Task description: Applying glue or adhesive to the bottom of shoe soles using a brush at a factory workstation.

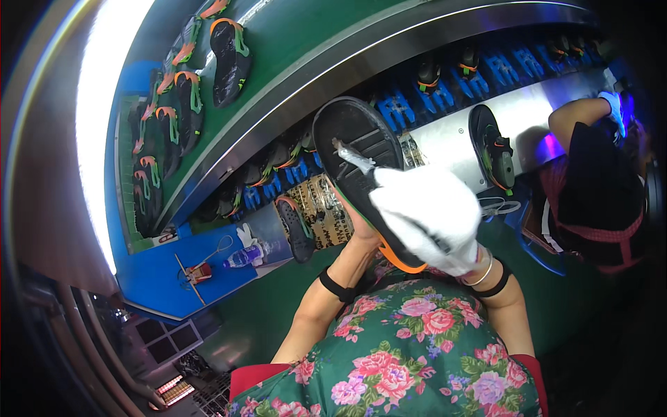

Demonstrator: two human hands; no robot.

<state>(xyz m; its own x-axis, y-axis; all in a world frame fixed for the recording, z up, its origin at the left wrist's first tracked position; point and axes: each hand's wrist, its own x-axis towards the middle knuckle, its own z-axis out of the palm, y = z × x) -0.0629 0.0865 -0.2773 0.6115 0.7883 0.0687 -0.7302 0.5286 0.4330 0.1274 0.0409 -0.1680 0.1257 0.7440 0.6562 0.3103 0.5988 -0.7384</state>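
Close in front of me, my left hand (358, 221) is closed around the side of a large black shoe sole (359, 128) with a green edge and an orange rim at its near end. The sole is held tilted, its broad dark face with ridges turned up. A white cloth glove covers my right hand (431, 217), which is closed on a small brush (356, 157) with a pale wrapped handle. The brush's brown tip lies over the dark face; whether it touches is hard to tell. The glove hides part of the sole.
Beyond, a green conveyor belt (278, 42) carries black shoes (230, 61) with orange and green straps. Blue racks (396, 110) hold more shoes below its metal rail. A blue table (222, 281) at left bears a purple-labelled bottle (243, 256). At right, a co-worker's gloved hand (613, 115) shows.
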